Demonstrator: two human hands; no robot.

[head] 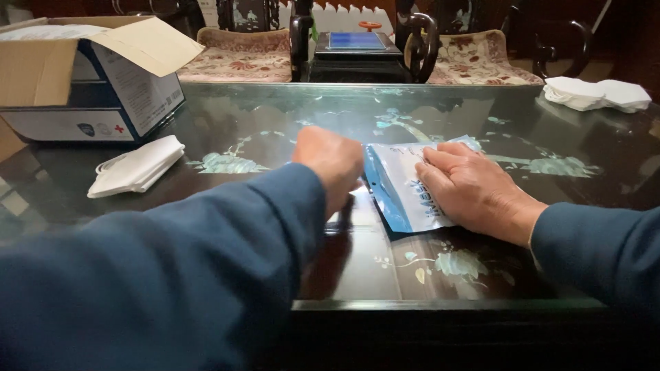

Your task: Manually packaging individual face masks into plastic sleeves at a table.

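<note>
Head view: a flat white-and-blue packaging pouch [405,182] is pinned to the glass-topped dark table [275,130] under the flattened, open right hand [474,189], apparently so that it is kept from sliding, while its left, blue-bordered edge is met by the left hand [333,161], closed in a loose fist whose grip cannot be told. The pouch lies near the table's middle, its long axis running from near to far and tilted slightly. Folded white masks [137,166] are left beside an opened cardboard box [82,75] at far left.

Dim indoor light, soft glare on the glossy table [275,130], foreground sleeve blurred.
</note>
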